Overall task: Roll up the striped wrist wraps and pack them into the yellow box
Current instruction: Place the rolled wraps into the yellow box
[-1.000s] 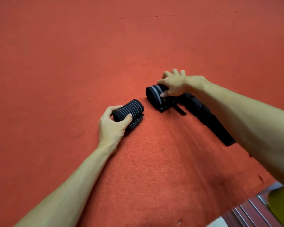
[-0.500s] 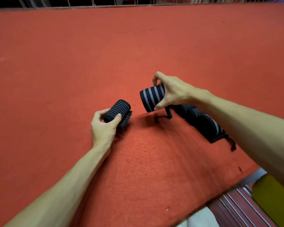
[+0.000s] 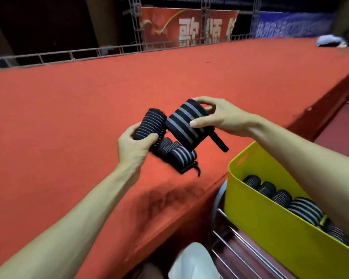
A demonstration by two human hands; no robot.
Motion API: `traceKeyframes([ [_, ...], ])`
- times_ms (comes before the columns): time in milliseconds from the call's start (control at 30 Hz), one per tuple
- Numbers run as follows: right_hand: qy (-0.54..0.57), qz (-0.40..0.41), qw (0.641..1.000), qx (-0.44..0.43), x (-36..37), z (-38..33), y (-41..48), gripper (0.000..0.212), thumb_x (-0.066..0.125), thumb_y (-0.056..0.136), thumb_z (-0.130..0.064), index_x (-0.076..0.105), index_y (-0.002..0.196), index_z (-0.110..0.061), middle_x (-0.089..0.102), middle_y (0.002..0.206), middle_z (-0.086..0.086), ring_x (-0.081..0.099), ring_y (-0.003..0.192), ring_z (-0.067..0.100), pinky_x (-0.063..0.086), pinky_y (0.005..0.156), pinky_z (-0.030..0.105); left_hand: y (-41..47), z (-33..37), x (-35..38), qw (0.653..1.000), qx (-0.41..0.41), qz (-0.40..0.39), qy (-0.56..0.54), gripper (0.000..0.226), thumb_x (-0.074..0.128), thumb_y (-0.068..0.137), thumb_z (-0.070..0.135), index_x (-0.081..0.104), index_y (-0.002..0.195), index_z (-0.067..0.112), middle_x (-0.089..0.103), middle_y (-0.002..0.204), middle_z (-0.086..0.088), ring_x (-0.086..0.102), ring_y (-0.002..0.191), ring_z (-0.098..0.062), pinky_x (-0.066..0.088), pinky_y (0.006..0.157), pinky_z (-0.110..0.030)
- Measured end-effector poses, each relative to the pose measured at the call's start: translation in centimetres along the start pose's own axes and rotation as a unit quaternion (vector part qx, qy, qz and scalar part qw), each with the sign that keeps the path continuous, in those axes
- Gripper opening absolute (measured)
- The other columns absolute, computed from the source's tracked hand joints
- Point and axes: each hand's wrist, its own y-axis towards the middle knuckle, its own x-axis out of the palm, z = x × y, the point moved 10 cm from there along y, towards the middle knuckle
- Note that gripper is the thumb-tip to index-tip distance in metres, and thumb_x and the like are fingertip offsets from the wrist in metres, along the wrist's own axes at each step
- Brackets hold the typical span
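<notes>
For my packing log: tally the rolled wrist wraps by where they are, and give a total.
In the left hand: 1, the thin-striped roll
In the right hand: 1, the wide-striped roll
On the red table: 3, in a pile
In the yellow box: 5 packed rolls in view; part of the box is hidden
Total in view: 10

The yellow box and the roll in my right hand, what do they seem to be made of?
The yellow box: most likely moulded plastic, smooth evenly coloured walls, rounded rim, soft sheen. The roll in the right hand: woven fabric, probably elastic, matt black with grey stripes; a herringbone weave shows on the stripes. Exact fibre cannot be told.
</notes>
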Motion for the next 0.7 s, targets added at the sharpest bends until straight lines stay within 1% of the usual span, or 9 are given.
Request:
traceKeyframes([
  [67, 0.038, 0.026, 0.999, 0.018, -3.1, 1.0, -2.9, 0.038, 0.072, 0.078, -0.019, 0.061, 0.114, -0.018, 0.071, 0.093, -0.001, 0.068, 0.081, 0.009, 0.054, 0.070, 0.023, 1.2, -0.8, 1.3, 1.000, 0.021, 0.020, -0.009, 0.062, 0.072, 0.058, 0.035, 0.060, 0.114, 0.009, 0.068, 0.108, -0.002, 0.064, 0.092, -0.013, 0.054, 0.090, -0.042],
  [100, 0.039, 0.044, 0.998, 0.029, -4.9, 1.6, -4.6, 0.034, 0.070, 0.080, -0.024, 0.061, 0.113, -0.018, 0.071, 0.091, -0.004, 0.067, 0.078, 0.007, 0.052, 0.067, 0.022, 1.5, -1.6, 2.9, 1.000, 0.018, 0.013, -0.008, 0.062, 0.072, 0.056, 0.036, 0.059, 0.112, 0.013, 0.068, 0.106, -0.001, 0.065, 0.089, -0.011, 0.055, 0.086, -0.037],
  [167, 0.030, 0.079, 0.995, 0.046, -7.9, 3.0, -7.3, 0.036, 0.068, 0.078, -0.035, 0.063, 0.110, -0.018, 0.071, 0.094, -0.005, 0.067, 0.084, 0.009, 0.052, 0.070, 0.025, 1.3, -1.5, 6.9, 1.000, 0.009, -0.012, -0.004, 0.049, 0.071, 0.061, 0.031, 0.059, 0.107, 0.018, 0.069, 0.104, -0.004, 0.067, 0.088, -0.016, 0.056, 0.083, -0.036],
  [267, 0.026, 0.116, 0.990, 0.079, -12.1, 6.0, -11.3, 0.044, 0.068, 0.077, -0.038, 0.064, 0.113, -0.013, 0.072, 0.100, 0.000, 0.067, 0.093, 0.015, 0.054, 0.083, 0.033, 0.6, -1.3, 12.9, 0.997, 0.022, -0.073, 0.012, 0.035, 0.076, 0.072, 0.026, 0.060, 0.103, 0.021, 0.069, 0.100, -0.005, 0.067, 0.091, -0.022, 0.056, 0.086, -0.041],
  [367, -0.007, 0.095, 0.982, 0.162, -14.4, 10.6, -15.0, 0.047, 0.072, 0.074, -0.035, 0.063, 0.118, -0.019, 0.070, 0.109, 0.004, 0.068, 0.098, 0.017, 0.053, 0.091, 0.038, 0.3, -2.0, 18.2, 0.987, 0.041, -0.146, 0.046, 0.025, 0.074, 0.082, 0.015, 0.060, 0.103, 0.015, 0.066, 0.089, 0.002, 0.063, 0.079, -0.010, 0.054, 0.074, -0.025],
  [433, -0.031, 0.067, 0.972, 0.223, -14.7, 13.8, -16.9, 0.046, 0.076, 0.075, -0.027, 0.060, 0.119, -0.025, 0.064, 0.117, 0.004, 0.067, 0.100, 0.017, 0.057, 0.088, 0.033, -0.3, -2.0, 21.0, 0.975, 0.068, -0.193, 0.091, 0.024, 0.074, 0.081, 0.013, 0.060, 0.101, 0.016, 0.066, 0.087, 0.004, 0.060, 0.069, 0.000, 0.050, 0.065, -0.016],
  [500, -0.048, 0.049, 0.963, 0.262, -14.6, 16.7, -18.1, 0.049, 0.078, 0.078, -0.017, 0.056, 0.121, -0.025, 0.058, 0.124, -0.001, 0.065, 0.100, 0.010, 0.057, 0.077, 0.023, -0.6, -2.7, 23.0, 0.960, 0.074, -0.238, 0.130, 0.030, 0.076, 0.078, 0.013, 0.059, 0.102, 0.019, 0.067, 0.090, 0.004, 0.063, 0.069, -0.002, 0.054, 0.064, -0.021],
  [600, -0.056, 0.012, 0.949, 0.310, -13.8, 20.2, -19.1, 0.048, 0.079, 0.078, -0.017, 0.059, 0.121, -0.016, 0.064, 0.120, 0.001, 0.068, 0.097, 0.014, 0.057, 0.075, 0.025, -0.6, -3.7, 25.0, 0.936, 0.079, -0.287, 0.189, 0.037, 0.078, 0.068, 0.021, 0.058, 0.099, 0.025, 0.068, 0.096, 0.005, 0.068, 0.081, -0.015, 0.058, 0.073, -0.039],
  [700, -0.099, -0.049, 0.926, 0.361, -12.1, 22.9, -19.4, 0.048, 0.079, 0.079, -0.024, 0.060, 0.121, -0.012, 0.067, 0.113, 0.003, 0.068, 0.091, 0.014, 0.056, 0.067, 0.026, -0.7, -4.6, 26.0, 0.920, 0.099, -0.302, 0.230, 0.036, 0.078, 0.071, 0.020, 0.058, 0.100, 0.025, 0.064, 0.098, 0.011, 0.063, 0.087, -0.009, 0.054, 0.079, -0.038],
])
